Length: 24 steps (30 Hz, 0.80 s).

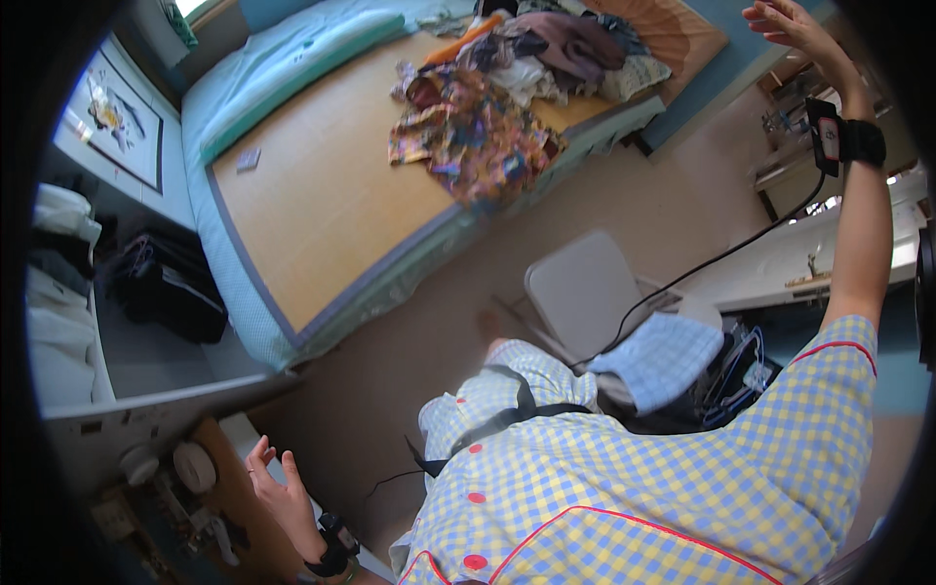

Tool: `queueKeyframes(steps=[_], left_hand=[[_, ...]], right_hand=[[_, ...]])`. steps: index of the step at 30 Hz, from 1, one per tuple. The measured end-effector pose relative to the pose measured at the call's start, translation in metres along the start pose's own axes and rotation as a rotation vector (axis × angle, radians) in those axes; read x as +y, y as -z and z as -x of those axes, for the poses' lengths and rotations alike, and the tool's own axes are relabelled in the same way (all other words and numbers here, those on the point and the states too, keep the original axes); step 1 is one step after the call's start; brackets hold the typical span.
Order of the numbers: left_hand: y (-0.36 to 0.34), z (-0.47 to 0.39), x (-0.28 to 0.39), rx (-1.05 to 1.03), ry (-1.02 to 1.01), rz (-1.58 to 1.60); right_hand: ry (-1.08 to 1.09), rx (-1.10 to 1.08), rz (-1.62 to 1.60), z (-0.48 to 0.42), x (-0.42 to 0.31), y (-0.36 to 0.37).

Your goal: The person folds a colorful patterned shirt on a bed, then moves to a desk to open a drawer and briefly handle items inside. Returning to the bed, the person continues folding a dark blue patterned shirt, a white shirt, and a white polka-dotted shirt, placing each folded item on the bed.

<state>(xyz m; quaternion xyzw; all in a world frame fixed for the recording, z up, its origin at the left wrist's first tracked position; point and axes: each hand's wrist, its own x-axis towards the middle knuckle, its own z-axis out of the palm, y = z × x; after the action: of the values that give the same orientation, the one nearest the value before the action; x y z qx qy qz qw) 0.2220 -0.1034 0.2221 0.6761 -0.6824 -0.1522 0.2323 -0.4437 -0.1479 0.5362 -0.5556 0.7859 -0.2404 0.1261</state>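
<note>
At the lower left my left hand [278, 493] is raised with its fingers apart and nothing in it, beside a wooden surface with small items. My right hand [790, 25] is at the upper right on an outstretched arm, empty, its fingers spread. A strapped device with a black cable is on the right wrist, another device on the left wrist. On the bed mat [329, 212] ahead lies a colourful patterned garment [482, 139], spread out near the edge. Behind it is a pile of mixed clothes [563, 51]. A small packet [248, 159] lies at the mat's left.
A folding chair [583, 289] stands between me and the bed. Beside it a light blue checked cloth [662, 355] lies over dark things and hangers [746, 373]. A white desk [768, 263] is on the right. An open wardrobe [153, 358] with clothes is on the left.
</note>
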Motion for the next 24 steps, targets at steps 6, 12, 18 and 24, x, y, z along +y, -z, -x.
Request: queueKeyframes(steps=[6, 12, 18, 24], left_hand=[[-0.075, -0.059, 0.094, -0.052, 0.001, 0.114], [-0.100, -0.125, 0.144, -0.111, -0.061, 0.074], [-0.134, -0.225, 0.160, -0.119, -0.192, 0.089], [-0.212, -0.306, 0.223, -0.204, -0.393, 0.199]], right_hand=[[-0.001, 0.004, 0.374, -0.093, 0.112, 0.077], [-0.211, -0.043, 0.271, -0.141, 0.169, 0.075], [-0.343, -0.093, 0.184, -0.122, 0.189, 0.077], [-0.527, 0.007, 0.274, -0.100, 0.206, 0.139]])
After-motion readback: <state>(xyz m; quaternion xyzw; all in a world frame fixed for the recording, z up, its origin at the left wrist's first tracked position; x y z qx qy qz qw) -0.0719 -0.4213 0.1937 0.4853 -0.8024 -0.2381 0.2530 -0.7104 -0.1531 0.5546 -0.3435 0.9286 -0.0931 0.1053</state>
